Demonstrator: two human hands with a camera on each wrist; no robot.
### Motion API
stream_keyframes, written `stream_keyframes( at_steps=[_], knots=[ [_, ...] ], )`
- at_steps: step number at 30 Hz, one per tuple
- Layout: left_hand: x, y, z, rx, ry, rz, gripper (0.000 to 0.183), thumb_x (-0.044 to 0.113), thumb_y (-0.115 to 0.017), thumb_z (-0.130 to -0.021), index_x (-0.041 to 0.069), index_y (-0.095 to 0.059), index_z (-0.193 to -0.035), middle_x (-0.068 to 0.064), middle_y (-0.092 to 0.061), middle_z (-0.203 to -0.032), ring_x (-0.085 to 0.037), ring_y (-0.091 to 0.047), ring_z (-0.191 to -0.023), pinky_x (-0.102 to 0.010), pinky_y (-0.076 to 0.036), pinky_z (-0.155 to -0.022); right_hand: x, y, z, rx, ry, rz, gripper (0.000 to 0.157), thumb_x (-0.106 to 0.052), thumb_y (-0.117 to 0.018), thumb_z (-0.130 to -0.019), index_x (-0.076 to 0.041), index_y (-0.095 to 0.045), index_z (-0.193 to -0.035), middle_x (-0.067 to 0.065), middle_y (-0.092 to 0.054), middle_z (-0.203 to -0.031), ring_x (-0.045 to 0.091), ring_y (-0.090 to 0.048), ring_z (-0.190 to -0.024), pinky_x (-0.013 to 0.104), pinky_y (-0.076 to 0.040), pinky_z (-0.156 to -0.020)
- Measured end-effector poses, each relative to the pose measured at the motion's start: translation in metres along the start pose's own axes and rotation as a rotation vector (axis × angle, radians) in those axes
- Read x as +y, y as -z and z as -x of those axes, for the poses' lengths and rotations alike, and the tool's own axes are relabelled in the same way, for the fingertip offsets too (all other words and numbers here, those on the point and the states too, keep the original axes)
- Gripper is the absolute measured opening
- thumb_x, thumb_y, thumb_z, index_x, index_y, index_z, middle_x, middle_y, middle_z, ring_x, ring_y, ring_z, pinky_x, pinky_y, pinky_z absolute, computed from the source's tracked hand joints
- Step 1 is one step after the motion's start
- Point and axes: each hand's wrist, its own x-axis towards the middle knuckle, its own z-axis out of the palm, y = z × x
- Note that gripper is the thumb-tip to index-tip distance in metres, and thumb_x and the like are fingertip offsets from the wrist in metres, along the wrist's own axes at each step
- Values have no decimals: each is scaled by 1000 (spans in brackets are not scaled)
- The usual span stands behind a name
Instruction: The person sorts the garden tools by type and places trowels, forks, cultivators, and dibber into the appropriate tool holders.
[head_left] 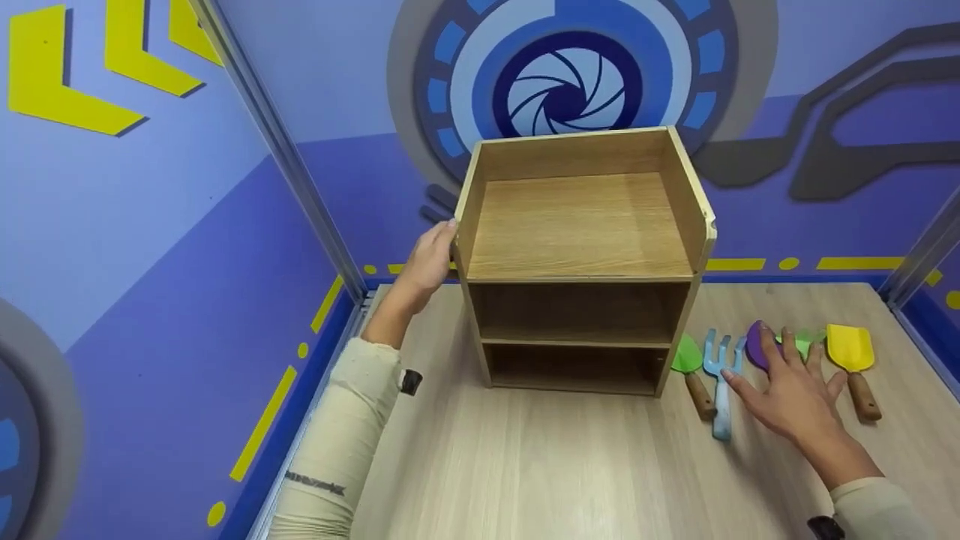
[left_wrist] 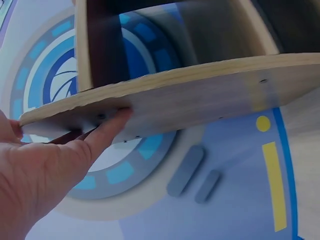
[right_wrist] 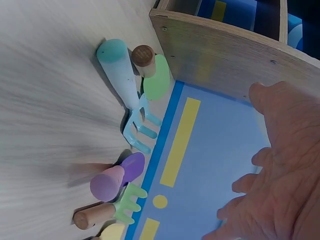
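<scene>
A small wooden shelf (head_left: 585, 225) with a tray-like top and two compartments stands upright on the table. At its left side, my left hand (head_left: 430, 259) holds the side panel's edge; the left wrist view shows one digit along the panel's outer face (left_wrist: 165, 105). My right hand (head_left: 799, 394), fingers spread, hovers over the toy garden tools right of the shelf and holds nothing. Around it lie a light blue fork (right_wrist: 122, 75), a green shovel (right_wrist: 157, 77) with a brown handle, a purple shovel (right_wrist: 132, 167), a green rake (right_wrist: 131, 202) and a yellow shovel (head_left: 850, 346).
A pale wood-grain table (head_left: 570, 465) bears the shelf and tools. Close behind the shelf rises a blue-purple printed wall (head_left: 337, 180). Another wall (head_left: 150, 225) with yellow arrows borders the left side, joined by a metal corner post (head_left: 285, 150).
</scene>
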Motion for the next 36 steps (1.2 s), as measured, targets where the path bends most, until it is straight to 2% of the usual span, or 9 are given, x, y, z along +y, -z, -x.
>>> stream_keyframes(
  at_steps=[2, 5, 9, 14, 21, 24, 27, 32, 36],
  knots=[
    [7, 3, -4, -3, 44, 23, 53, 35, -31, -116, 2, -51, -153, -20, -62, -140, -29, -63, -126, -46, -54, -109, 0, 1, -1, -6, -1, -3, 103, -69, -54, -102, -7, -10, -171, 41, -6, -171, 73, 8, -152, 96, 7, -106],
    [14, 5, -14, -8, 112, 51, 52, 36, -35, -115, 1, -53, -150, -22, -65, -129, -27, -68, -108, -46, -61, -95, 1, 1, -3, -11, -4, -10, 102, -68, -54, -102, -5, -10, -170, 42, -8, -170, 73, 6, -152, 95, 8, -108],
    [16, 7, -27, -23, 181, 53, 59, 45, -40, -114, 3, -50, -155, -21, -63, -143, -30, -67, -121, -53, -57, -106, 3, 1, -4, -24, -7, -18, 102, -68, -53, -103, -4, -11, -170, 43, -11, -169, 75, 2, -151, 95, 5, -108],
    [6, 11, -37, -61, 231, 138, 70, 57, -49, -107, 11, -48, -159, -16, -60, -154, -34, -63, -137, -56, -54, -111, 5, 1, -4, -40, -8, -23, 99, -67, -53, -104, -4, -13, -170, 45, -15, -167, 77, -4, -149, 96, 2, -106],
    [-12, 13, -36, -51, 246, 223, 74, 64, -53, -100, 11, -55, -153, -15, -68, -137, -30, -69, -121, -53, -58, -104, 12, -4, 1, -78, -18, -25, 96, -63, -52, -105, 3, -19, -167, 47, -17, -165, 76, -14, -147, 97, -8, -103],
    [-16, 10, -33, -50, 259, 231, 74, 64, -51, -101, 8, -60, -148, -14, -72, -129, -27, -71, -114, -51, -58, -103, 17, -8, 4, -115, -39, -34, 98, -63, -50, -106, 6, -15, -166, 48, -14, -165, 75, -12, -148, 97, -10, -103],
    [-17, 8, -32, -34, 254, 214, 74, 64, -51, -101, 9, -59, -149, -14, -71, -131, -27, -68, -117, -53, -56, -107, 23, -11, 6, -131, -57, -45, 99, -63, -49, -106, 6, -10, -167, 49, -13, -164, 73, -10, -150, 96, -11, -104],
    [-14, 3, -34, -28, 213, 199, 76, 64, -50, -101, 8, -56, -152, -18, -65, -142, -32, -64, -128, -58, -51, -113, 34, -15, 9, -98, -98, -81, 103, -62, -50, -107, 6, -2, -167, 50, -13, -163, 71, -15, -150, 92, -17, -107],
    [-13, 0, -37, -10, 197, 197, 74, 63, -49, -101, 6, -62, -147, -15, -70, -134, -27, -66, -120, -54, -53, -109, 43, -14, 12, -53, -175, -122, 101, -60, -48, -108, 9, -2, -166, 50, -17, -162, 72, -24, -145, 86, -25, -112]
  ],
)
